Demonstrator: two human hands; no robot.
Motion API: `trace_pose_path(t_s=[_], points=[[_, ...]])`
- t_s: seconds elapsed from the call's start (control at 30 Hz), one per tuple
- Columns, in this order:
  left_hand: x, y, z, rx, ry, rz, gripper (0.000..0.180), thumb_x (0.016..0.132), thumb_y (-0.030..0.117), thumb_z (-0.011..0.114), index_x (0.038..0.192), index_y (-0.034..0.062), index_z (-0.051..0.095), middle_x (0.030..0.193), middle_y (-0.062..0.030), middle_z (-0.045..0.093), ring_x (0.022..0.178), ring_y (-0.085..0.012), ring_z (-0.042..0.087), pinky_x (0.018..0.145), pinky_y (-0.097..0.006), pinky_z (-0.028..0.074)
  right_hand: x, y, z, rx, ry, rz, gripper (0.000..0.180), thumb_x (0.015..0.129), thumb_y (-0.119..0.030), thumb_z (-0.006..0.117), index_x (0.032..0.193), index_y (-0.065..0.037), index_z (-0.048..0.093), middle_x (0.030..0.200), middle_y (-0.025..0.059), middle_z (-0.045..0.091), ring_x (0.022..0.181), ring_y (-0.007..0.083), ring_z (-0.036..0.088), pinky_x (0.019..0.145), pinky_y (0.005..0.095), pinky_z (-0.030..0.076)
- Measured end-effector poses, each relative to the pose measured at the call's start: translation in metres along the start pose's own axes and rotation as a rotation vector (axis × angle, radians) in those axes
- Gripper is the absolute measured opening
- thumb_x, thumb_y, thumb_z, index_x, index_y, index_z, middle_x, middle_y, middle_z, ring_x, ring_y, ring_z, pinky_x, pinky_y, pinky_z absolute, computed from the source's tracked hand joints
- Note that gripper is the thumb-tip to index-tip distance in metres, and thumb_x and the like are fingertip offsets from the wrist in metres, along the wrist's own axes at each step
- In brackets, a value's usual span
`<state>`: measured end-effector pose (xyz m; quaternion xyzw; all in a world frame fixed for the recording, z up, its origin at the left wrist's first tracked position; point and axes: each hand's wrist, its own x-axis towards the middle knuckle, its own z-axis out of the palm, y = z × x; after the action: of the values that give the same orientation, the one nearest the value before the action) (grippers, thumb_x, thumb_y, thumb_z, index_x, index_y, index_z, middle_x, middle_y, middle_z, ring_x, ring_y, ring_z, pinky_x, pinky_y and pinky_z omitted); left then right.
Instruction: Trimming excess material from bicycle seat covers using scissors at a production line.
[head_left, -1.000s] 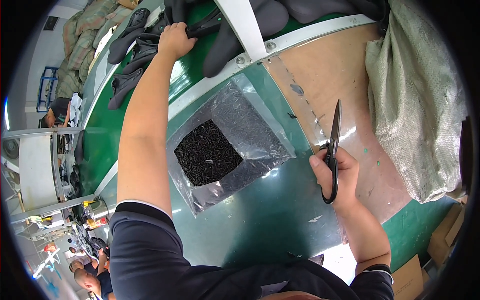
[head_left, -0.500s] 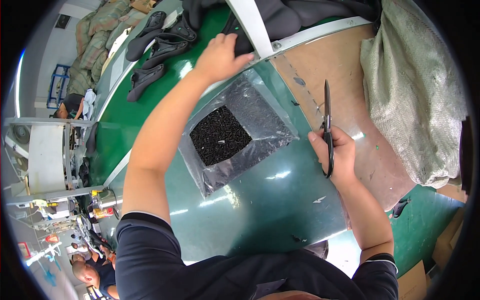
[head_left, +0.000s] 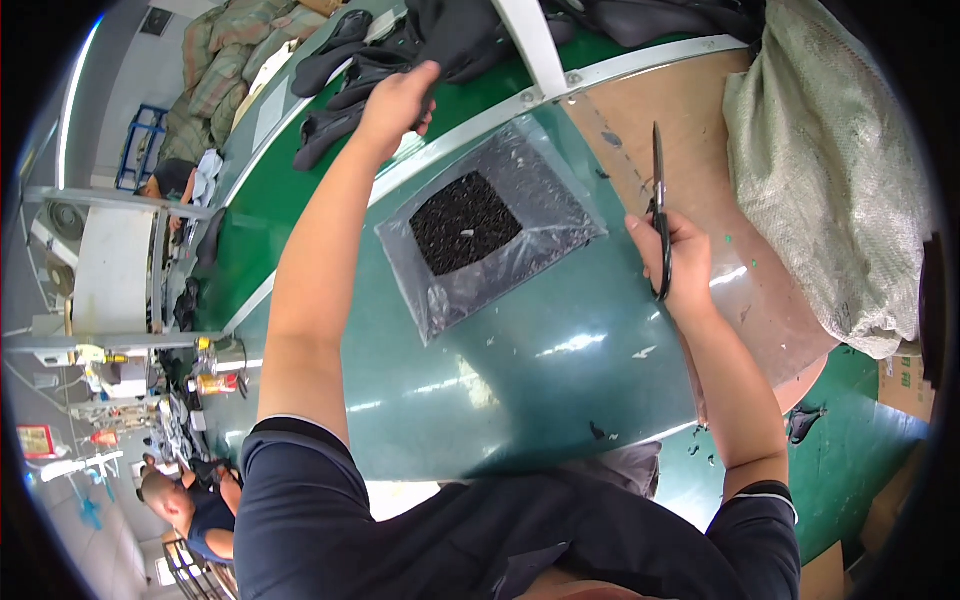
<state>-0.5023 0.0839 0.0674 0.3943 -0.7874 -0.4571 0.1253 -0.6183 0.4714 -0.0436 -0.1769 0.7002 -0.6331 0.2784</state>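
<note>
At the far left, my left hand is closed around the narrow end of a black bicycle saddle, which lies among others on the green surface. My fingers partly hide that end. Over on the right, my right hand holds black-handled scissors by the handles, blades pointing away from me and nearly together. Between my arms an opened clear plastic bag lies on the green table. Many small black pieces fill it, with one small pale bit on top.
More black saddles lie beyond the white metal rail. A white post rises at the back. Brown board covers the table's right part, beside a large woven sack. Another person is at lower left.
My left hand has moved left and closed on the saddle's narrow end; before, its fingers were spread. The scissors stay in my right hand. The whole view has shifted slightly.
</note>
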Motion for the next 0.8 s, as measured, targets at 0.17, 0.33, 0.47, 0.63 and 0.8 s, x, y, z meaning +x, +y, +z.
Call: trace_pose_path(t_s=[0.17,0.33,0.47,0.63,0.8], points=[[-0.108,-0.036,-0.042,-1.299,-0.473,0.057,0.072,0.105,0.06,0.059,0.137,-0.0038,0.056,0.106,-0.0119,0.066,0.083,-0.0167,0.062,0.067,-0.03,0.052,0.0,-0.001,0.004,0.024,0.012,-0.046,0.034,0.095,-0.03,0.084,0.083,-0.002,0.069,0.064,-0.005,0.055,0.052,0.0042,0.047,0.047,0.0251,0.035],[-0.185,-0.029,-0.023,-1.457,-0.472,0.238,0.095,0.101,0.057,0.067,0.16,-0.0072,0.03,0.116,-0.0095,0.059,0.091,-0.0158,0.059,0.073,-0.029,0.053,-0.003,0.0,0.005,0.046,0.04,-0.088,0.031,0.095,-0.029,0.084,0.085,-0.003,0.07,0.064,-0.0059,0.054,0.051,0.0035,0.047,0.046,0.0238,0.035],[-0.206,-0.032,-0.023,-1.433,-0.57,0.32,0.083,0.101,0.043,0.068,0.161,-0.0027,0.034,0.125,-0.0133,0.063,0.107,-0.0229,0.064,0.089,-0.039,0.058,-0.009,0.006,0.006,0.033,0.044,-0.124,0.03,0.095,-0.028,0.084,0.086,-0.003,0.07,0.064,-0.0059,0.055,0.05,0.0039,0.048,0.046,0.0239,0.037],[-0.23,-0.021,-0.002,-1.431,-0.715,0.405,0.068,0.099,0.019,0.065,0.161,0.0076,0.041,0.141,-0.0192,0.063,0.14,-0.0387,0.058,0.111,-0.058,0.054,-0.016,0.008,0.007,-0.072,0.069,-0.16,0.034,0.095,-0.03,0.084,0.087,0.0,0.07,0.066,-0.005,0.057,0.056,0.0044,0.048,0.05,0.0253,0.038],[-0.284,-0.021,0.032,-1.3,-0.525,0.511,0.07,0.094,-0.005,0.061,0.157,0.0208,0.045,0.155,-0.0162,0.053,0.151,-0.046,0.043,0.117,-0.069,0.046,-0.081,-0.022,0.003,-0.424,0.018,-0.312,0.033,0.086,-0.027,0.088,0.085,-0.001,0.069,0.065,0.0025,0.057,0.059,0.0096,0.052,0.055,0.0296,0.043]])
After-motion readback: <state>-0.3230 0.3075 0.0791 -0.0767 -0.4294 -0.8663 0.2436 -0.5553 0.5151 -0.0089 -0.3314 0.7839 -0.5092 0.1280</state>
